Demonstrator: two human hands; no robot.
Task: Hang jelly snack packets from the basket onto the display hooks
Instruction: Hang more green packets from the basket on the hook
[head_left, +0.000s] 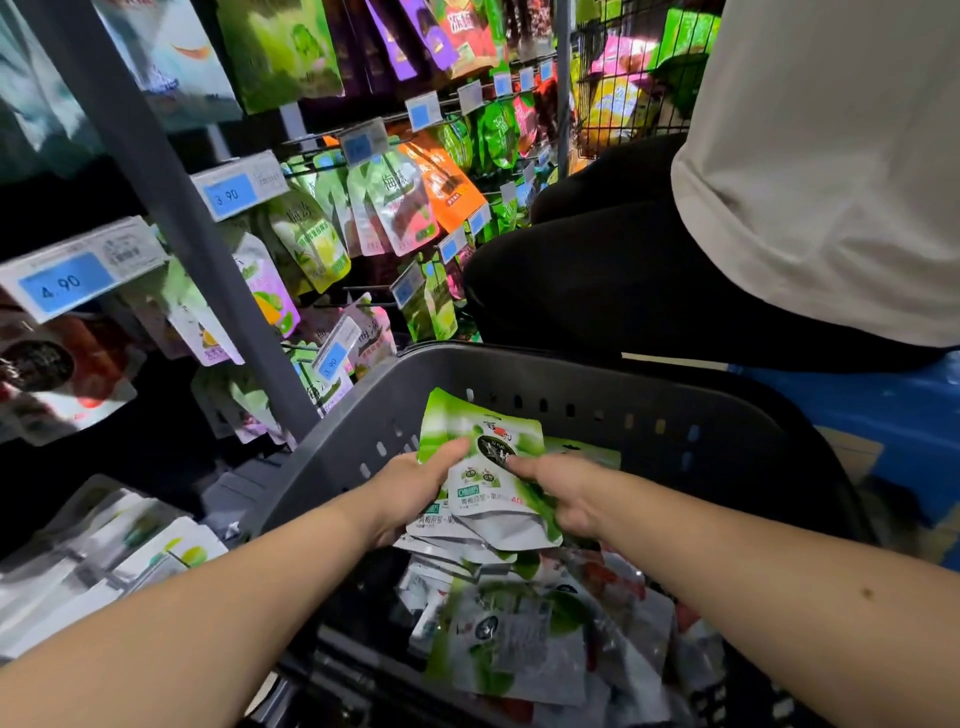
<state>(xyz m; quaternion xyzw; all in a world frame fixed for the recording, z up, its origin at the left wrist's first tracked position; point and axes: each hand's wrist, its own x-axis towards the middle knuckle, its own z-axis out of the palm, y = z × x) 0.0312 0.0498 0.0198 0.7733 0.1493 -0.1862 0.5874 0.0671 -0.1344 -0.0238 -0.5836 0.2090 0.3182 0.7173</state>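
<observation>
Just above the middle of the frame, a small bundle of green jelly packets (485, 467) is held upright over the grey basket (571, 379), clamped from both sides. The left hand (415, 488) grips its left edge with the thumb across the front. The right hand (556, 493) holds the lower right edge, forefinger laid on the top packet's label. More loose packets (509, 639) lie heaped in the basket at lower centre. Stocked display hooks (306, 140) and blue price tags (65, 285) fill the upper left; a person in a white shirt (831, 182) is at upper right.
</observation>
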